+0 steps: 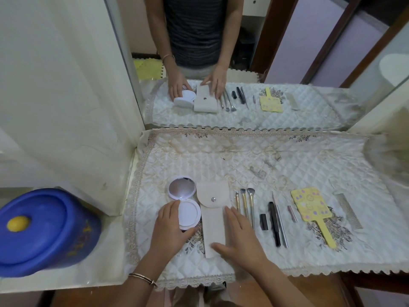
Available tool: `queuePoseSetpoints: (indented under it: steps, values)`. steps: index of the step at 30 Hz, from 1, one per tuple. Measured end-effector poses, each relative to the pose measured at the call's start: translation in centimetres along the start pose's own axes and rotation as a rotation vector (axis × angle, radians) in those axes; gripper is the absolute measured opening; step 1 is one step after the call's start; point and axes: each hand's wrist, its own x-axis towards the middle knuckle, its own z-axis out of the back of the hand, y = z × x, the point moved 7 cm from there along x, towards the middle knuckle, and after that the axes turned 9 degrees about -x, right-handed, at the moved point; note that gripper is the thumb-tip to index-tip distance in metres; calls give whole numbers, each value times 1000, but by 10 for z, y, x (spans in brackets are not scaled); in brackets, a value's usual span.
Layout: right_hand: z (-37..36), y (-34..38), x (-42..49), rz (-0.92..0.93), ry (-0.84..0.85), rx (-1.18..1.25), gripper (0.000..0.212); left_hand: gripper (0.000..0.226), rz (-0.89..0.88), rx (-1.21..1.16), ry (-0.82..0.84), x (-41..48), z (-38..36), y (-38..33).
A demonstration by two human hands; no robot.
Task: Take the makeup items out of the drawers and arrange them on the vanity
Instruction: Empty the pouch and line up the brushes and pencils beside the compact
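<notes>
An open white round compact (184, 201) lies on the quilted vanity cloth (254, 156), mirror lid facing up. My left hand (171, 227) grips its lower half from the left and front. Beside it lies a cream snap-button pouch (213, 216). My right hand (239, 235) rests flat on the pouch's right side, fingers spread. Right of the pouch, in a row: three makeup brushes (244, 203), a small black cap (263, 221), a black pencil (274, 224), a thin silver tool (280, 220), a small pink stick (292, 213), a yellow hand mirror (313, 209) and a metal comb (349, 210).
A large wall mirror (243, 63) behind the vanity reflects the cloth, items and a person's torso. A blue plastic lidded tub (46, 231) with a yellow knob stands on the lower white ledge at left. A white panel (66, 107) rises on the left. The cloth's lace edge hangs over the front.
</notes>
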Motion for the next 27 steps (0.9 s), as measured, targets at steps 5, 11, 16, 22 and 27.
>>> queuePoseSetpoints:
  steps: [5, 11, 16, 22, 27]
  values:
    - [-12, -4, 1, -74, -11, 8, 93, 91, 34, 11, 27, -4, -2, 0]
    - [-8, -3, -1, -65, -61, 48, 88, 88, 18, 33, 105, -6, -9, 4]
    - [20, -38, -6, -227, -329, 133, 53, 58, -214, -21, -83, -7, 12, -31]
    - [29, -71, 2, -229, -318, -136, 47, 52, -543, 212, 231, -4, -52, -111]
    - [23, -86, 15, -95, -99, -407, 47, 74, -473, 496, 440, 3, -100, -120]
